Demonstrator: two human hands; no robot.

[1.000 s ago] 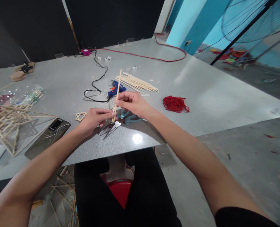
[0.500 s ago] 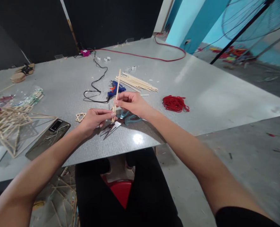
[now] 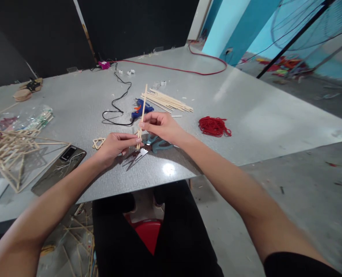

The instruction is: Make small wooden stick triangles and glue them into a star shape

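A long stick [image 3: 144,103] is pinched low by the fingers of the left hand [image 3: 115,146], against a shorter piece [image 3: 138,133], and higher by those of the right hand [image 3: 163,126]; whether the two are joined cannot be told. Left of the fingers, a small frame [image 3: 99,139] appears assembled; beneath, scissors [image 3: 142,153] are left open; beyond, loose sticks [image 3: 171,102] remain unassembled.

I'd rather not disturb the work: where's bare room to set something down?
Bare table spreads right of the red yarn; a smaller patch lies between that yarn and the red cable. It's crowded around the left hand and right hand, with scissors and glue gun close by, and at far left, around the stick structure.
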